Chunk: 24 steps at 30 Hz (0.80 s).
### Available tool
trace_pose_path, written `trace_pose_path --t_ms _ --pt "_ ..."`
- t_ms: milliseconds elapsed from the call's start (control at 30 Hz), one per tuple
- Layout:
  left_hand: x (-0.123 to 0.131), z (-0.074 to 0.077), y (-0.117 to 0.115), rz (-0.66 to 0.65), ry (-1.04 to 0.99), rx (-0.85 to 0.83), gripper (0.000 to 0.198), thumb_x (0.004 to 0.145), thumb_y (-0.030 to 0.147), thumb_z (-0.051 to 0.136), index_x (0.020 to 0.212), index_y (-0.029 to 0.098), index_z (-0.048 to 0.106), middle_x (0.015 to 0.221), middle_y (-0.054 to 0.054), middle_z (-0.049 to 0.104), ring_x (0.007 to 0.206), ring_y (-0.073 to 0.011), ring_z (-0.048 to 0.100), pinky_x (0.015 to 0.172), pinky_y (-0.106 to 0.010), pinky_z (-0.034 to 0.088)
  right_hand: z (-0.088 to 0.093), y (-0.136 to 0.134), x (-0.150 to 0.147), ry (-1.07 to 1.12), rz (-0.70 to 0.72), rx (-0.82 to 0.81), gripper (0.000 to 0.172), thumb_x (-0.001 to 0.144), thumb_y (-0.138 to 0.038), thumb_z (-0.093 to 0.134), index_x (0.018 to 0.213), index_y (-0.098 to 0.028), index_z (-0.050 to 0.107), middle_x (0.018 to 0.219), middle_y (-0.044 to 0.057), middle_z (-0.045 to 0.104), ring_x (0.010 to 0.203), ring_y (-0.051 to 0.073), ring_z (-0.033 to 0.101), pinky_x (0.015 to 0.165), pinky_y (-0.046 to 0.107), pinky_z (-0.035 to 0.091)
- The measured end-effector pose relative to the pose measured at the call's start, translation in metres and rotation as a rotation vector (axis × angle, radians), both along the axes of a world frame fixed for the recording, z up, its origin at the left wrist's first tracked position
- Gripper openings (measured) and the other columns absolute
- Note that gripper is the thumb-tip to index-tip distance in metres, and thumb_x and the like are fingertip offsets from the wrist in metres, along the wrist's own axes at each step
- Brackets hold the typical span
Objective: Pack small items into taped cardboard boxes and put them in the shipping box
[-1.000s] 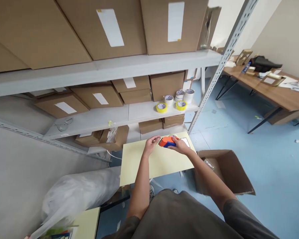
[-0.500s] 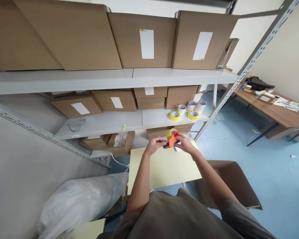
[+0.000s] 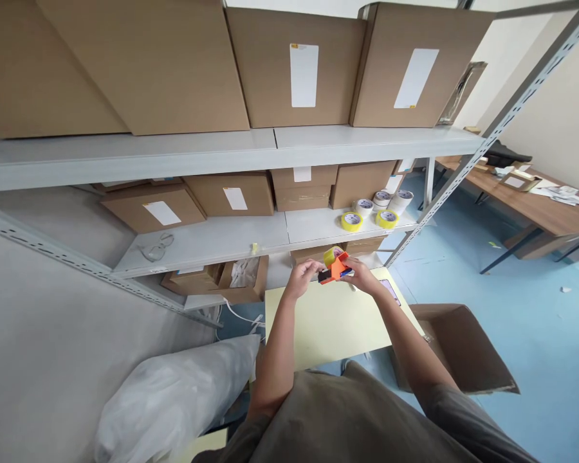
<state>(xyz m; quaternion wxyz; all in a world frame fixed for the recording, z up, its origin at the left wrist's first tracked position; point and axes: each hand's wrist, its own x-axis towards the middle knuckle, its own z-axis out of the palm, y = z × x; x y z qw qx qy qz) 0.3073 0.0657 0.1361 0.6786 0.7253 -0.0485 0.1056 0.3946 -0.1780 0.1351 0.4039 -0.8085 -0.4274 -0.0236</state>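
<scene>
Tape dispenser (image 3: 338, 268), 1 pc: orange body, blk end at 8 o'clock, blue part at 4; held tilted, 4 o'clock of view ctr. Tape roll (image 3: 331, 255), yel., at dispenser's 11.

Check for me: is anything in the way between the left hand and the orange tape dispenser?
Nothing visible is. The left hand is right beside the black end of the tape dispenser, which the right hand holds; whether its fingertips touch is unclear.

- A grey metal rack (image 3: 174, 164) is stretching across the room.
- A brown desk (image 3: 550, 213) is standing on dark legs (image 3: 511, 251) near a pale wall (image 3: 560, 83).
- A blue floor (image 3: 463, 273) is extending beneath.
</scene>
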Motion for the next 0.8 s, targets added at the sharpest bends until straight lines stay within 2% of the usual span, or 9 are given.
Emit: trace_pose_path --t_ms 67,167,233,467,567,700,800 --pt "0.003 0.001 0.002 -0.020 0.006 -0.031 0.055 0.101 0.064 0.054 0.098 0.016 0.081 0.105 -0.012 0.079 0.101 -0.0247 0.073 0.096 -0.037 0.057 -0.001 -0.002 0.005 -0.006 -0.012 -0.019 0.036 0.095 -0.057 0.072 0.104 -0.022 0.073 0.103 0.010 0.075 0.098 0.029 0.069 0.093 0.043 0.055" --pt "0.009 0.004 0.000 0.002 -0.008 0.021 0.047 0.091 0.062 0.072 0.101 0.017 0.082 0.107 -0.012 0.079 0.101 -0.0257 0.073 0.094 -0.036 0.057 0.000 -0.007 0.013 -0.018 -0.023 -0.041 0.037 0.095 -0.058 0.072 0.104 -0.022 0.075 0.102 0.010 0.076 0.099 0.030 0.071 0.094 0.044 0.055" --pt "0.016 0.004 -0.003 0.069 -0.018 0.063 0.042 0.089 0.057 0.076 0.099 0.018 0.083 0.103 -0.011 0.080 0.097 -0.0251 0.073 0.090 -0.036 0.058 0.003 -0.010 0.020 -0.011 -0.006 -0.046 0.037 0.095 -0.056 0.073 0.108 -0.022 0.076 0.107 0.012 0.077 0.102 0.031 0.072 0.094 0.044 0.055" --pt "0.034 0.008 -0.022 0.357 -0.049 0.177 0.033 0.096 0.049 0.067 0.094 0.021 0.084 0.099 -0.009 0.081 0.096 -0.0259 0.074 0.088 -0.036 0.057 0.012 -0.020 0.046 -0.009 0.044 -0.046 0.039 0.094 -0.049 0.076 0.122 -0.023 0.077 0.125 0.015 0.077 0.108 0.033 0.074 0.099 0.044 0.056" --pt "0.037 0.016 -0.026 0.446 -0.085 0.244 0.034 0.099 0.050 0.063 0.097 0.023 0.084 0.101 -0.009 0.080 0.099 -0.0267 0.073 0.091 -0.037 0.057 0.013 -0.030 0.059 0.009 0.056 -0.067 0.042 0.093 -0.049 0.077 0.127 -0.023 0.075 0.121 0.014 0.078 0.103 0.033 0.075 0.095 0.043 0.057" --pt "0.040 0.022 -0.026 0.456 -0.102 0.341 0.037 0.102 0.051 0.059 0.102 0.025 0.085 0.103 -0.010 0.079 0.105 -0.0283 0.071 0.100 -0.041 0.055 0.010 -0.036 0.072 0.018 0.102 -0.057 0.044 0.095 -0.050 0.074 0.129 -0.022 0.074 0.117 0.013 0.079 0.103 0.033 0.075 0.095 0.044 0.057" --pt "0.045 0.017 -0.030 0.492 -0.121 0.372 0.039 0.103 0.053 0.058 0.119 0.026 0.082 0.123 -0.011 0.077 0.123 -0.0295 0.066 0.111 -0.042 0.051 0.003 -0.026 0.083 -0.014 0.072 -0.028 0.041 0.097 -0.049 0.071 0.128 -0.022 0.073 0.124 0.015 0.077 0.111 0.034 0.073 0.099 0.045 0.055"
